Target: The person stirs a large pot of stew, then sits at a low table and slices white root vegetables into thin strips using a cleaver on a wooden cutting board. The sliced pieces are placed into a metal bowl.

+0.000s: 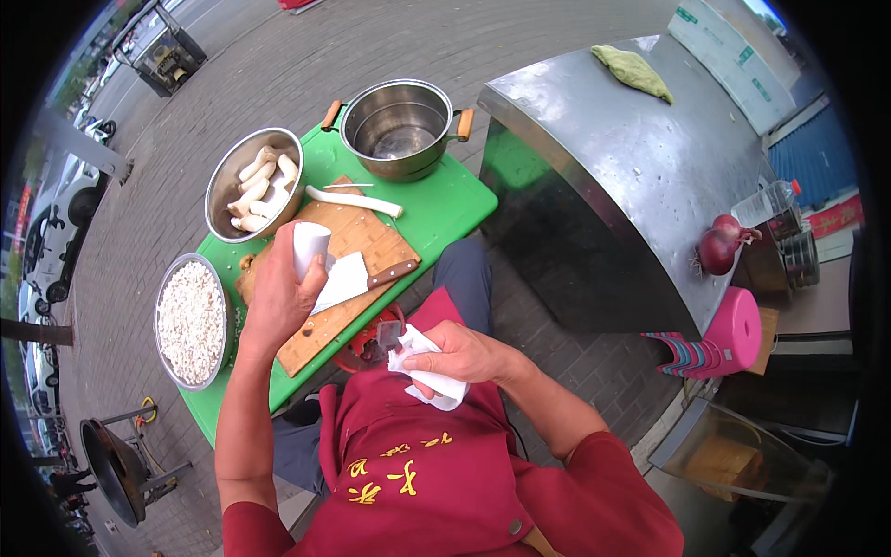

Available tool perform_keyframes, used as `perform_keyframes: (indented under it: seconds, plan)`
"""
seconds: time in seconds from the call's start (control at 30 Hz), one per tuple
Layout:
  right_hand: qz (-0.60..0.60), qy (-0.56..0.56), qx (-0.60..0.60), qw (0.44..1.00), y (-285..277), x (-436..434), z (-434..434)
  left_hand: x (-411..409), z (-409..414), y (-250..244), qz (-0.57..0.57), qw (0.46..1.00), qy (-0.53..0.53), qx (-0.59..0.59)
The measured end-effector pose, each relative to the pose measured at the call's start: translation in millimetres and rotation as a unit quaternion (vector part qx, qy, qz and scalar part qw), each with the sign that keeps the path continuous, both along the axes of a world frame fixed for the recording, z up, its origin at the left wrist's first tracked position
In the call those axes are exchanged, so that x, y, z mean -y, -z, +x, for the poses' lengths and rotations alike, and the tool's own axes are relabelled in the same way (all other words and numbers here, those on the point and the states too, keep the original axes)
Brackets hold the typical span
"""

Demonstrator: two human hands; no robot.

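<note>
My left hand (284, 292) is wrapped around a smooth white roll (311, 245), probably tissue paper, above a wooden cutting board (376, 233). Crumpled white tissue paper (445, 390) is gripped in my right hand (463, 351), over my lap. On the board lies a cleaver (344, 282) with a riveted wooden handle pointing right; the roll and my left hand hide part of its blade side. A long white mushroom stem (355, 200) crosses the board's far edge. Beyond my left hand, a steel bowl (216, 184) holds several whole pale mushrooms, apparently king oyster.
The board rests on a green table (459, 195). A bowl of chopped white pieces (191, 324) stands left, a steel pot (397, 163) with wooden handles at the back. Right is a steel counter (612, 139) bearing red onions (717, 252) and a green cloth (633, 72). Pink stools (738, 331) stand nearby.
</note>
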State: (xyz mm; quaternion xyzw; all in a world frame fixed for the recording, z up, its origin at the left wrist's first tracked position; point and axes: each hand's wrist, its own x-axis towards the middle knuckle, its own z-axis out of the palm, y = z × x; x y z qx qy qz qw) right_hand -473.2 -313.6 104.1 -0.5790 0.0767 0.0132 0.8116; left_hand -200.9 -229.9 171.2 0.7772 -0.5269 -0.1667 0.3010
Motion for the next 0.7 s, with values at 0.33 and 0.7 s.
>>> perform_keyframes:
  seconds: [0.33,0.7]
  plan:
    - [0.052,0.302,-0.129,0.943,52.5,9.5,-85.6,234.6,-171.5,-28.2,-0.072,0.929,0.288,-0.219]
    - [-0.081,0.433,-0.089,0.893,49.8,19.1,-78.0,311.0,-249.2,38.6,-0.120,0.951,0.262,-0.111]
